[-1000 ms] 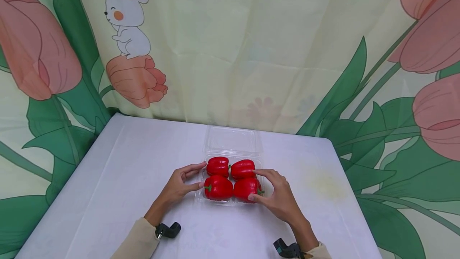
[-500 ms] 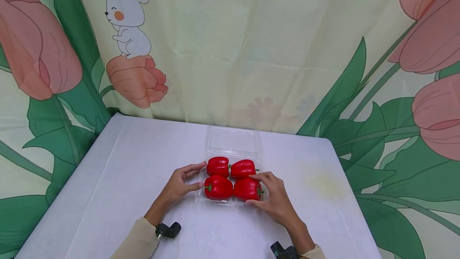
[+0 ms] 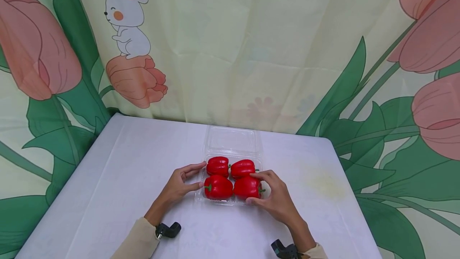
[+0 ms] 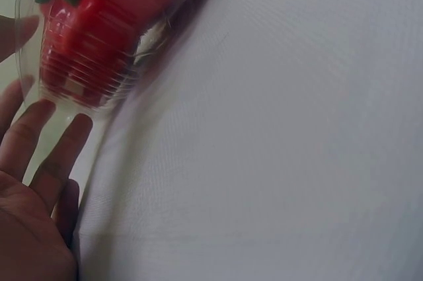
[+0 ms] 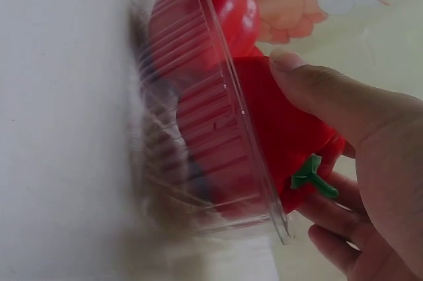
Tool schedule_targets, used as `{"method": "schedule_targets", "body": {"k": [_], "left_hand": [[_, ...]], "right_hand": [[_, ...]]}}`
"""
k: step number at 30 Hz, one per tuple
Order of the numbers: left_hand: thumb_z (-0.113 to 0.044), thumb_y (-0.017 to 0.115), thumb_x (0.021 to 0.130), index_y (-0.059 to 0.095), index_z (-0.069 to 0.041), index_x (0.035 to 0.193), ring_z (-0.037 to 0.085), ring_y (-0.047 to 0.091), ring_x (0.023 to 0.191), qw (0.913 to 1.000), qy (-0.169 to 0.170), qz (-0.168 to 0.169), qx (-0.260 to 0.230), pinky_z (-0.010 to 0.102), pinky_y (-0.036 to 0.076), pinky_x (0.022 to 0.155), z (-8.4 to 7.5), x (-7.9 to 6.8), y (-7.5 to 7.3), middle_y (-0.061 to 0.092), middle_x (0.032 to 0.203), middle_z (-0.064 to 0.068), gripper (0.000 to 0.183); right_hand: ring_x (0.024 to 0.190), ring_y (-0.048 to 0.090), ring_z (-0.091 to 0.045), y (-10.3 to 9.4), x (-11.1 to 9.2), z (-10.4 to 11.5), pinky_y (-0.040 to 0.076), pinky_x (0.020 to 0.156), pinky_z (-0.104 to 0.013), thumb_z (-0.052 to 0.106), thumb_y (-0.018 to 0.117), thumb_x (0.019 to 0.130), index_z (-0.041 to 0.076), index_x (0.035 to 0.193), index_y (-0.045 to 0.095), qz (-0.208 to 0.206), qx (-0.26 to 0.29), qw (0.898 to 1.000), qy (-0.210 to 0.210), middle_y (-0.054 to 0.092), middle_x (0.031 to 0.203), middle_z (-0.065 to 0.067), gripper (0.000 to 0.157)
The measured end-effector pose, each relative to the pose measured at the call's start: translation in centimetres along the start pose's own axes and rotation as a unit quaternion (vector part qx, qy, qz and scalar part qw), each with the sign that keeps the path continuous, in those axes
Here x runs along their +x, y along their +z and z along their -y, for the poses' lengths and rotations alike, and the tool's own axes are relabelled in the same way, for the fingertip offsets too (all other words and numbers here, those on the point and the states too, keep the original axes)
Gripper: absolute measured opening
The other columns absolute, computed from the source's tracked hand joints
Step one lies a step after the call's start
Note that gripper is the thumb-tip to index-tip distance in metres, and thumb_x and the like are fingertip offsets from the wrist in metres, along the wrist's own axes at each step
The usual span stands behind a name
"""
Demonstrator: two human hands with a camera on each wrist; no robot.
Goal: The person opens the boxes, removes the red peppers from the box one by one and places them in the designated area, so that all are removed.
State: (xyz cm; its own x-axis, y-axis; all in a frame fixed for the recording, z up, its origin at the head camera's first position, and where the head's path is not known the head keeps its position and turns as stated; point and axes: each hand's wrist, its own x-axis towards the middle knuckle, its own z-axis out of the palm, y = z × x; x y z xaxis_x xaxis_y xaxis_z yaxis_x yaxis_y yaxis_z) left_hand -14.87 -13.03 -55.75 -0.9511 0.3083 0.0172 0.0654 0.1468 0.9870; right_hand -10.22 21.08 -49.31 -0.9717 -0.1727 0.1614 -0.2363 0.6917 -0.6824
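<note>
Several red bell peppers with green stems sit in two rows in a clear plastic clamshell container [image 3: 220,202]. My right hand [image 3: 276,198] holds the front right bell pepper [image 3: 246,188], thumb on its near side and fingers on its far side. In the right wrist view that bell pepper [image 5: 264,109] stands partly above the container's rim, its stem toward my palm. My left hand [image 3: 178,186] rests its extended fingertips against the container's left side, beside the front left bell pepper [image 3: 219,188]. The left wrist view shows those fingers [image 4: 63,152] at the clear ribbed wall.
The container's clear lid [image 3: 233,140] lies folded back behind the peppers, toward the table's far edge. A white cloth covers the table [image 3: 143,151]. Behind it hangs a curtain [image 3: 251,51] printed with tulips and a rabbit. Each wrist wears a black camera.
My right hand's fingertips have shifted from the back right bell pepper onto the front right one, and the hand has moved slightly left. My left hand has stayed in place.
</note>
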Motion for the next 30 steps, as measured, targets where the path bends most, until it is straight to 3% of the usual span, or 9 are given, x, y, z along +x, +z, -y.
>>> {"method": "schedule_targets", "body": {"k": [11,30], "left_hand": [[-0.019,0.086,0.090,0.061,-0.019,0.150,0.031,0.049,0.153,1.0000,0.000,-0.003,0.005,0.056,0.044,0.121,0.0,0.0,0.1,0.061,0.157,0.004,0.065],[-0.021,0.086,0.090,0.061,-0.018,0.150,0.031,0.050,0.152,1.0000,-0.002,-0.005,0.003,0.057,0.045,0.121,0.1,0.0,0.2,0.060,0.157,0.004,0.065]], "right_hand": [[0.122,0.066,-0.019,-1.1,0.0,0.2,0.067,0.090,-0.040,0.030,0.102,0.070,0.028,0.136,0.069,-0.001,0.005,1.000,-0.006,0.066,0.129,0.005,0.074],[0.121,0.066,-0.021,-3.8,0.6,-0.3,0.067,0.089,-0.043,0.036,0.102,0.068,0.029,0.138,0.068,-0.051,0.004,0.999,-0.013,0.066,0.135,0.003,0.078]]}}
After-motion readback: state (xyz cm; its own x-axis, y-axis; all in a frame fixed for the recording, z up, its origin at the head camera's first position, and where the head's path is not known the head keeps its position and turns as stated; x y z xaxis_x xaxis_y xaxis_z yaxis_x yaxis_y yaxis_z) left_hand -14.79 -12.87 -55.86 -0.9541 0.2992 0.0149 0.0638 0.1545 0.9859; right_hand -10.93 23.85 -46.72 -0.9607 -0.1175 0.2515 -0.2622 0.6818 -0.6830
